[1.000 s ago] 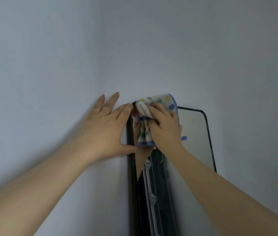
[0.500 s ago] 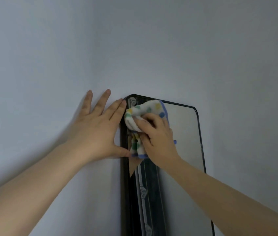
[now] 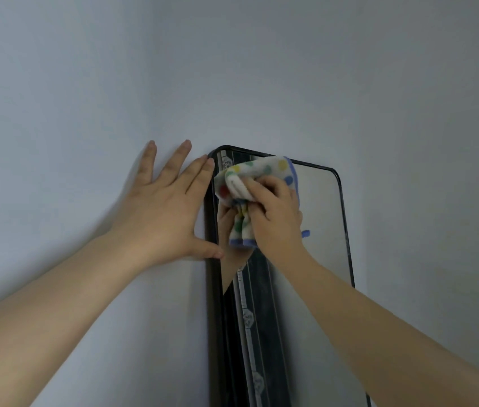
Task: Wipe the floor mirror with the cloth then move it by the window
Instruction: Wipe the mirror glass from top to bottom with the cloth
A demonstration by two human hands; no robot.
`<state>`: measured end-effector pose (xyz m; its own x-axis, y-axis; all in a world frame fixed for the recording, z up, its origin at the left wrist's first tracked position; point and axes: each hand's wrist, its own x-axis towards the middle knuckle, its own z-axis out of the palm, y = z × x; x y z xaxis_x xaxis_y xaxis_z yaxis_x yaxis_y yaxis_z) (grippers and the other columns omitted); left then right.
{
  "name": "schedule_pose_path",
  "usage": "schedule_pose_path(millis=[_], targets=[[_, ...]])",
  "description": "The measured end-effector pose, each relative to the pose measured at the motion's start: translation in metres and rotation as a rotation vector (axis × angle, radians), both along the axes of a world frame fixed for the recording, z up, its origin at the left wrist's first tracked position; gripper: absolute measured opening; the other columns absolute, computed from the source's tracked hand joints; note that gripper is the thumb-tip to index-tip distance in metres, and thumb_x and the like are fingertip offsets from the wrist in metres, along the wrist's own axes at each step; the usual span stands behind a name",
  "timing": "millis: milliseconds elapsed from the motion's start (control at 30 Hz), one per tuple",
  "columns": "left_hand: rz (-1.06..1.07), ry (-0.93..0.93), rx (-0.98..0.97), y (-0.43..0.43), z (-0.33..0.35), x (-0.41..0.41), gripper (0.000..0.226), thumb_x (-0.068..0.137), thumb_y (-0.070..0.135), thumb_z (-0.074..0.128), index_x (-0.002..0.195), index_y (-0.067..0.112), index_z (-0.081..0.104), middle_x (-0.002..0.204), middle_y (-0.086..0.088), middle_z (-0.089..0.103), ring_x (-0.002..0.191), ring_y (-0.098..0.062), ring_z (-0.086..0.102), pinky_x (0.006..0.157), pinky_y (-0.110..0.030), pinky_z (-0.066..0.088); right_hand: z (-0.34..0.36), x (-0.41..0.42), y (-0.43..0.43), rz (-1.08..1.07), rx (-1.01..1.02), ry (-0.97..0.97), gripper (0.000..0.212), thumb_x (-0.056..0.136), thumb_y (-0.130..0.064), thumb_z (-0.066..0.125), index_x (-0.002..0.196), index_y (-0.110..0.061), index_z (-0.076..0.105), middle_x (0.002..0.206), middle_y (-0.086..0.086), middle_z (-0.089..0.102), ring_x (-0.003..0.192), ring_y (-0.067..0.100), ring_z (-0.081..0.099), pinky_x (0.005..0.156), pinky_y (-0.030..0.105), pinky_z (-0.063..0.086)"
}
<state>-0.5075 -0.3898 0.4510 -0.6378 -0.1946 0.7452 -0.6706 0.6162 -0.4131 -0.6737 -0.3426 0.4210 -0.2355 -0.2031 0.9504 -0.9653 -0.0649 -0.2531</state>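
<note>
1. Floor mirror (image 3: 320, 218): black-framed, leans vs pale wall (image 3: 261, 69), centre of frame running to bottom edge; lower part cut off, base not visible.
2. Cloth (image 3: 261, 174): white w/ coloured dots, blue trim, bunched on the glass near mirror's upper-left corner.
3. Right hand (image 3: 276, 212): fingers curled round cloth, pressing it to glass; hand covers much of cloth, fingertips hidden in folds.
4. Left hand (image 3: 167, 204): flat, fingers spread, on wall left of centre; thumb and index touch mirror's left frame edge. Grips nothing.
5. Glass reflection: dark striped strip, pattern too blurred to identify; part of a reflected arm.
</note>
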Motion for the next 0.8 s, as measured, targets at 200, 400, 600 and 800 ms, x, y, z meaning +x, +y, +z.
schedule_pose_path(millis=[200,400,600,800], targets=[[-0.007,-0.009,0.003,0.0,0.0,0.001,0.126,0.056,0.084,0.04,0.144,0.012,-0.014,0.156,0.001,-0.01,0.127,-0.008,-0.033,0.105,-0.049,-0.026,-0.044,-0.025,0.006,-0.031,0.067,0.274,0.042,0.081,-0.025,0.039,0.12,-0.037,0.049,0.121,0.004,0.051,0.114,0.024,0.037,0.086,0.047,0.042],[-0.023,0.001,-0.015,-0.001,-0.003,0.001,0.126,0.055,0.085,0.038,0.144,0.012,-0.013,0.156,0.0,-0.009,0.127,-0.008,-0.033,0.1,-0.046,-0.031,-0.051,-0.011,0.006,-0.026,0.066,0.305,0.042,0.08,-0.027,0.04,0.12,-0.036,0.05,0.121,0.005,0.051,0.112,0.025,0.039,0.086,0.044,0.04],[-0.062,0.011,-0.046,-0.002,-0.003,0.002,0.12,0.056,0.087,0.022,0.145,0.013,-0.011,0.156,0.001,-0.007,0.129,-0.008,-0.031,0.106,-0.047,-0.026,-0.033,-0.031,-0.002,-0.078,-0.044,-0.249,0.035,0.09,-0.021,0.046,0.123,-0.026,0.056,0.126,0.004,0.047,0.117,0.027,0.043,0.096,0.05,0.041],[-0.312,0.216,-0.03,-0.005,-0.003,-0.007,0.07,0.086,0.049,0.018,0.143,0.009,0.021,0.15,-0.007,0.03,0.142,-0.018,0.008,0.114,-0.045,0.002,-0.056,-0.048,0.003,-0.057,-0.014,-0.099,0.038,0.087,-0.023,0.042,0.124,-0.026,0.054,0.125,0.007,0.049,0.115,0.03,0.047,0.094,0.046,0.043]])
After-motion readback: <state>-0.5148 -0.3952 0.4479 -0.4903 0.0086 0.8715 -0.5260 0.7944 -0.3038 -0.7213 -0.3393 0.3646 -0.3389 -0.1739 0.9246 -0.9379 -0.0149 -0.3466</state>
